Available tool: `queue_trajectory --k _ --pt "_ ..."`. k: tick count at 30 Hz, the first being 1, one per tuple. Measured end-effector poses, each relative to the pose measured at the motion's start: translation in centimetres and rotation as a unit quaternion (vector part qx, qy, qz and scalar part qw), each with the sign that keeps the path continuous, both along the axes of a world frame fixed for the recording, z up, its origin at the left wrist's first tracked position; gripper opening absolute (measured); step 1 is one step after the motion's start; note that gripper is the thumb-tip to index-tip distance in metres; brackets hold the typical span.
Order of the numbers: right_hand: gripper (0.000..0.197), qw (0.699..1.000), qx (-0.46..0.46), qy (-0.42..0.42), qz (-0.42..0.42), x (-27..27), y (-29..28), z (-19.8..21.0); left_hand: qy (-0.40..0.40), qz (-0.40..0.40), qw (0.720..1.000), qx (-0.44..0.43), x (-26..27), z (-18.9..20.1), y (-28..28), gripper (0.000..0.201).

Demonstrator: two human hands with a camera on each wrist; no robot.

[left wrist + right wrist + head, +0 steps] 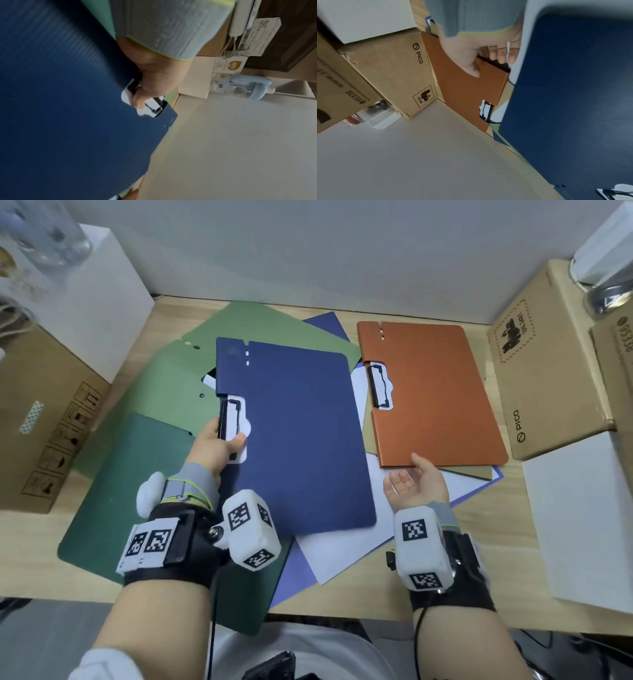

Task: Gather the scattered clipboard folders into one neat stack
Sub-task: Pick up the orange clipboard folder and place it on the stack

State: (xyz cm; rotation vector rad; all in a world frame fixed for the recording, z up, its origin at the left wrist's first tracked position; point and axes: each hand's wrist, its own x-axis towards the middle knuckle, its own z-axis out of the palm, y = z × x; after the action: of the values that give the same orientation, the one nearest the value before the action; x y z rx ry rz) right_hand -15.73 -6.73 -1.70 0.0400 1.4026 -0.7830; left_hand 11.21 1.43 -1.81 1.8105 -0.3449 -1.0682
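Left hand (219,445) grips the navy folder (298,436) at its clip edge, thumb on the white clip plate, fingers curled under; the folder is tilted, lifted off the pile near the middle of the counter (513,508). Right hand (416,486) lies palm-up, fingers relaxed and slightly bent, thumb on top of the near edge of the orange folder (435,392), fingertips slipping under it. Not a firm pinch yet, as far as I can judge.

Orange folder lies flat toward the counter's back right corner, beside the PICO carton (544,364). Light green folder (239,333) fans toward the back edge; dark green folder (144,494) overhangs the front edge at the left. Loose white and lilac sheets (346,549) lie under the navy one.

Step in hand, by my reading: collect navy and orange together. To do it well: close the right thumb and fingers on the orange edge before lifting, keep clip sides facing the same way, and square the corners on setting down. Loose sheets may drag along.

Materials: covers are thin, stiff, matte boards with fine-grained texture, rounded corners, a notched cutout round each black wire clip. Counter is pale wood grain.
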Motion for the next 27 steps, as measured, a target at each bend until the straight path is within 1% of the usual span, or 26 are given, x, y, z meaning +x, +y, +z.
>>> queue_trajectory --k 3,6,9,13,16,19,21,23,24,27 --pt "0.022 1.0 -0.001 0.01 0.009 0.0 -0.5 0.0 -0.003 -0.021 1.0 0.022 -0.2 -0.8 0.5 0.038" --pt "0.022 1.0 -0.015 0.017 0.014 0.5 -0.8 0.2 -0.008 -0.02 0.999 0.027 -0.8 -1.0 0.8 0.035" --pt "0.023 0.998 -0.059 0.025 0.027 1.1 -1.5 1.1 -0.011 -0.009 1.0 0.024 -0.9 -1.0 0.7 0.037" --pt "0.016 0.988 -0.151 0.015 0.009 2.3 -2.3 2.4 0.004 0.012 1.0 0.023 -1.1 -1.1 0.8 0.035" --pt "0.01 0.979 -0.199 -0.03 0.028 3.6 -1.9 3.3 0.03 0.028 0.999 0.017 -1.4 -0.8 0.4 0.029" --pt "0.003 0.971 -0.21 -0.095 0.066 4.5 -0.8 4.2 0.047 0.036 0.998 0.007 -1.9 -0.2 -0.5 0.022" --pt "0.009 0.963 -0.211 -0.131 0.101 4.6 0.0 4.6 0.06 0.033 0.998 -0.012 -2.5 0.2 -1.3 0.02" --pt "0.011 0.957 -0.203 -0.156 0.139 4.8 0.8 4.6 0.067 0.037 0.997 -0.025 -3.2 0.3 -2.1 0.018" --pt "0.011 0.955 -0.193 -0.162 0.158 4.8 1.2 4.5 0.068 0.044 0.996 -0.027 -3.5 0.2 -2.5 0.016" --pt "0.01 0.95 -0.158 -0.141 0.231 4.5 2.7 3.7 0.067 0.077 0.995 -0.014 -4.4 -0.5 -3.3 0.027"
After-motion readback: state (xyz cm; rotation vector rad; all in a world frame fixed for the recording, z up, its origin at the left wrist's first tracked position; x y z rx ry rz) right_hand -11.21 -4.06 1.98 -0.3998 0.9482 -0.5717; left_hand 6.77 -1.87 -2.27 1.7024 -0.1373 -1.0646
